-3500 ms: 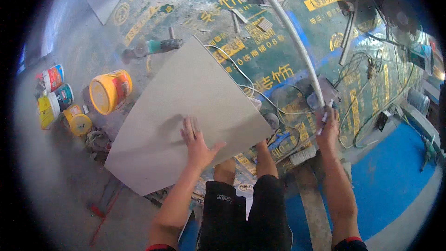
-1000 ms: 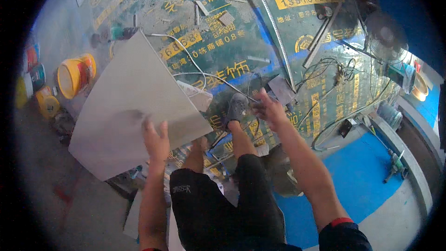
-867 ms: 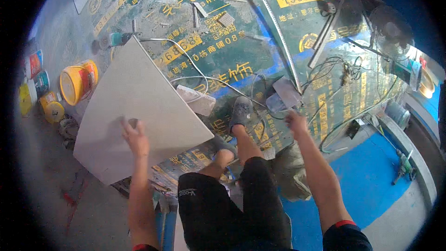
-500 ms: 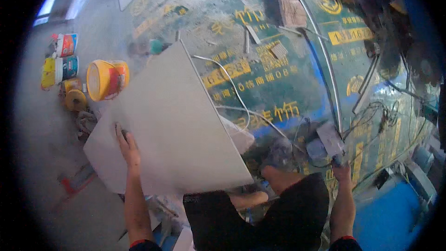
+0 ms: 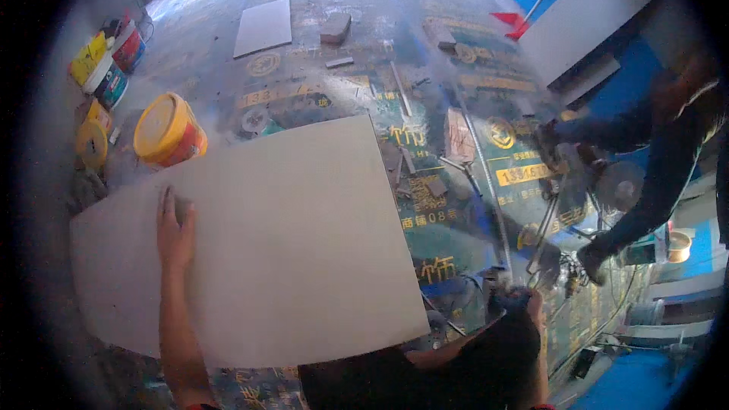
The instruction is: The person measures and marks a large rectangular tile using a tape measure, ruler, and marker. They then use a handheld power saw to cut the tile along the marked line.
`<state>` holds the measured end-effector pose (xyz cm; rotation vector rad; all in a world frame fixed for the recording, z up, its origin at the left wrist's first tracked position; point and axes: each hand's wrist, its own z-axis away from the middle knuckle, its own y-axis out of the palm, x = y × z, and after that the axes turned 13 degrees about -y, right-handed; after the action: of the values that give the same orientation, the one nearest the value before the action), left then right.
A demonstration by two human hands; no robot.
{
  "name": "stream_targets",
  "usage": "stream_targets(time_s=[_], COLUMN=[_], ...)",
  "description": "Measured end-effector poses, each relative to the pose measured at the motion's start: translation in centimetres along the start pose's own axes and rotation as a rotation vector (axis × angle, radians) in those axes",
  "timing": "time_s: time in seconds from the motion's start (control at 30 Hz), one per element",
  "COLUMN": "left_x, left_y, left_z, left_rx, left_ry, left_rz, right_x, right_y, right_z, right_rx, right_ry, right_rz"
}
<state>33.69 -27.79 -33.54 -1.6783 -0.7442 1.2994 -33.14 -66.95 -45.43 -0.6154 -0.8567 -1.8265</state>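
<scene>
My left hand (image 5: 176, 231) lies on a large pale panel (image 5: 296, 243), fingers stretched out and apart. A dark patch between its thumb and fingers may be shadow; I cannot tell. The panel spans the near left, its right edge angled toward my legs. Low on the right, my right hand (image 5: 533, 307) is closed around a dark hand tool (image 5: 507, 294), seemingly a power tool. Dark clothing and blur hide part of the tool, and its exact kind does not show.
A yellow-lidded bucket (image 5: 171, 129) stands beyond the panel's left end, with further tubs (image 5: 106, 80) behind. A co-worker's dark-trousered leg (image 5: 653, 190) is at right among cables. A wooden block (image 5: 459, 137), metal strip (image 5: 497, 220) and scraps lie on the printed green floor sheet.
The view has swung, bringing more far floor and the co-worker's legs into sight. The panel now lies more level across the view. My right hand and its tool appear lower, closer to my leg.
</scene>
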Motion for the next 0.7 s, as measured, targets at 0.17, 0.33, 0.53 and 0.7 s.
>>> stream_targets(time_s=[0.17, 0.33, 0.53, 0.7], left_x=[1.3, 1.3, 4.6, 5.4], left_y=[0.4, 1.2, 1.8, 0.8], left_z=[-1.0, -0.6, -1.3, 0.5], left_rx=[-0.068, -0.106, -0.127, -0.181], left_ry=[0.061, 0.173, 0.137, -0.065], left_rz=[-0.124, -0.155, -0.354, -0.471], right_x=[8.9, 14.6, 11.5, 7.4], right_y=[12.4, 23.7, 33.5, 37.7], right_z=[5.9, 13.0, 12.8, 11.9], right_rx=[0.339, 0.791, 0.741, 0.832], right_ry=[-0.047, -0.297, -0.497, -0.711], right_rz=[0.074, 0.278, 0.303, 0.391])
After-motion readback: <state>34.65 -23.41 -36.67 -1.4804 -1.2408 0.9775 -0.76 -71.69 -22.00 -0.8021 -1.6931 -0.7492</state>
